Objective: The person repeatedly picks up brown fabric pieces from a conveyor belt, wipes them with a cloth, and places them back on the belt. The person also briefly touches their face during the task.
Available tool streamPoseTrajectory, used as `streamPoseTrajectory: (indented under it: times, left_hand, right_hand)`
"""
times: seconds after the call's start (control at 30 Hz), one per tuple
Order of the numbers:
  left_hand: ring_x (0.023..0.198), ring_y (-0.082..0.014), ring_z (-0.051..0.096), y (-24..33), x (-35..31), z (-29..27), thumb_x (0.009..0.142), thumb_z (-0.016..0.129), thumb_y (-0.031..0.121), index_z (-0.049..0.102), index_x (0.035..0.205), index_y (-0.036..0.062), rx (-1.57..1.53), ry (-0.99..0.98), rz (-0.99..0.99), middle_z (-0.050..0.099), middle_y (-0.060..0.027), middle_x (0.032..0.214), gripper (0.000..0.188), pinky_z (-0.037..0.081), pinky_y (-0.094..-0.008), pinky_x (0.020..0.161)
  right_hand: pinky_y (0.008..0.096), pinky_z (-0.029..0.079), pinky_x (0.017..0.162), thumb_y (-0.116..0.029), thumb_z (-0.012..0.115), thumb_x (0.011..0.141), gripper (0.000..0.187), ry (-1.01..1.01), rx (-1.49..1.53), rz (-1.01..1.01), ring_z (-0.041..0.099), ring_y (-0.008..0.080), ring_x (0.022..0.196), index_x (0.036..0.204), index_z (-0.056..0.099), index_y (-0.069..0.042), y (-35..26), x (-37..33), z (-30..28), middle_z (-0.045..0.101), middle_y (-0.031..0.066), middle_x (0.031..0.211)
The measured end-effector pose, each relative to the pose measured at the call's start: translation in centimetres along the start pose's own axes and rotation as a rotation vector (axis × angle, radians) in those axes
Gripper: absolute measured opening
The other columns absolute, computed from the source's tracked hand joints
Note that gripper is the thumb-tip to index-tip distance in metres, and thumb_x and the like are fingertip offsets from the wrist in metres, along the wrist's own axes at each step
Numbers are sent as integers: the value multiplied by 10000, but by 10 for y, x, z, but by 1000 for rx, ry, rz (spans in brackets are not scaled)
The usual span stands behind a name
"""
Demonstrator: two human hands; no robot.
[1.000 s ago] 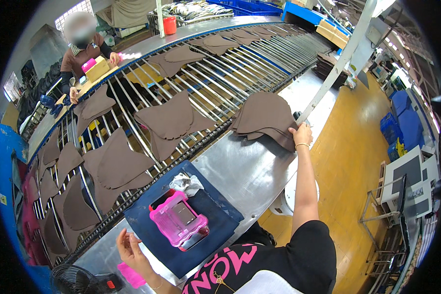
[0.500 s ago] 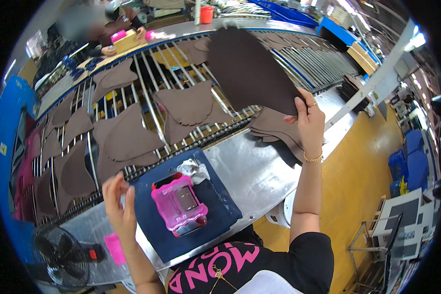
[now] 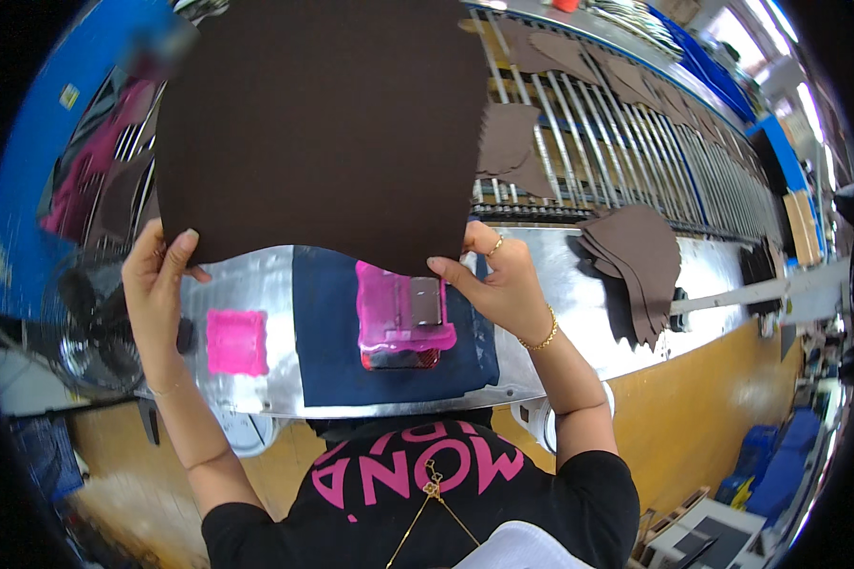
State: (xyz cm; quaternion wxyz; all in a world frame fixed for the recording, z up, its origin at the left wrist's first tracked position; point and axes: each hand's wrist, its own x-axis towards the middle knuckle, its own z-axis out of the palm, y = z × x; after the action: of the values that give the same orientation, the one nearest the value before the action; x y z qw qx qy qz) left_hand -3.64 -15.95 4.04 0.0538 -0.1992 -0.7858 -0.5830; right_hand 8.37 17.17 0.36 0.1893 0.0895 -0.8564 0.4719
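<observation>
A large dark brown fabric panel (image 3: pixel 323 133) is spread upright between my two hands and hides much of the view behind it. My left hand (image 3: pixel 157 284) pinches its lower left corner, thumb in front. At the lower right corner, my right hand (image 3: pixel 493 284) grips it between thumb and fingers. Below the panel's curved lower edge, a pink scalloped plastic frame (image 3: pixel 380 308) sits on a dark blue cloth (image 3: pixel 337 370). The panel covers the frame's upper part. A dark rectangular piece (image 3: pixel 426 302) shows inside the frame.
A smaller pink tray (image 3: pixel 236 342) lies on the metal table (image 3: pixel 546 256), left of the cloth. Overlapping brown panels (image 3: pixel 640 251) rest at the right. Beyond runs a roller conveyor (image 3: pixel 607 142) carrying more brown pieces. A black fan (image 3: pixel 90 327) stands at the left.
My left hand has risen from beside the cloth and taken the panel's other corner. The panel has swung left and closer, now stretched between both hands. The view has turned.
</observation>
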Motion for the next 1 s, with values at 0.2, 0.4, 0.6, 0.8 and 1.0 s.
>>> streamPoseTrajectory:
  times: [0.2, 0.4, 0.6, 0.8, 1.0]
  left_hand:
    - [683, -53, 547, 1, -27, -20, 888, 641, 62, 624, 1055, -36, -17, 86, 12, 614, -17, 846, 194, 496, -202, 535]
    - [694, -30, 529, -14, -37, 3, 902, 614, 55, 623, 927, -22, -16, -59, -142, 584, 21, 815, 82, 474, -187, 523]
    - [611, -164, 551, -12, -31, 68, 821, 651, 22, 612, 906, -51, 162, -339, -88, 537, -91, 717, 119, 457, -274, 551]
    - [719, -298, 577, 7, -13, 133, 741, 660, -7, 658, 885, 20, 226, -543, 466, 598, -109, 803, 147, 484, -358, 653]
    - [845, -192, 539, 21, -12, 201, 691, 702, 124, 694, 823, 137, 351, -776, 738, 546, 2, 813, 133, 488, -318, 624]
  right_hand:
    - [348, 386, 732, -114, 739, 743, 159, -13, -145, -163, 489, 260, 578, 744, 593, -51, 7, -11, 26, 583, 76, 654]
    - [341, 360, 753, -85, 752, 698, 215, 3, -372, -249, 541, 218, 574, 673, 540, -62, 15, -25, 8, 569, 50, 606]
    - [375, 364, 815, -49, 715, 737, 97, 38, -446, -25, 599, 198, 665, 816, 674, -87, 52, -95, -33, 654, 38, 730]
    - [300, 461, 765, -42, 732, 761, 127, 189, -292, 445, 633, 167, 787, 887, 719, -36, 64, -173, -63, 705, 52, 857]
    - [268, 461, 702, -7, 723, 771, 134, 168, -362, 545, 595, 119, 747, 903, 702, -10, 58, -225, -142, 666, 34, 797]
